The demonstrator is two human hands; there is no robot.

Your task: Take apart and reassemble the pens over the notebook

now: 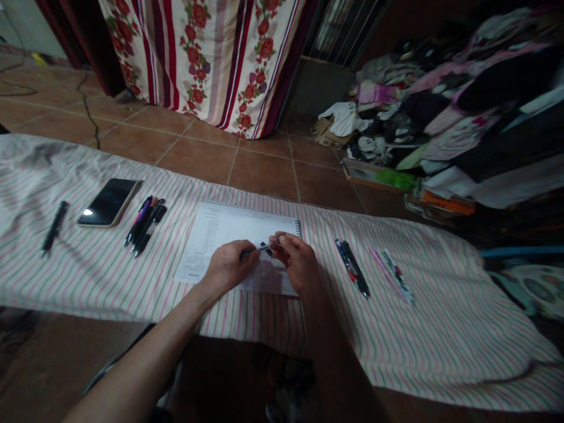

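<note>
My left hand [231, 261] is closed around a pen [263, 248] with a dark barrel and a pale, slim front section. It is held above the spiral notebook [247, 226], whose top page bears printed text. My right hand [299, 258] pinches at the pen's other end; the small part between its fingertips is too small to make out clearly. A little black piece shows just beside the pen, between the hands; whether it touches the page I cannot tell. Right of the notebook lie two dark pens [352, 269], nearest to my right hand.
Farther right lie pink and pale pens [391, 275]. On the left are a bunch of pens [145, 226], a smartphone [109, 202] and a single black pen [53, 229]. A striped cloth [440, 329] covers the table. Beyond are a floral curtain [211, 59] and heaped clothes [440, 100].
</note>
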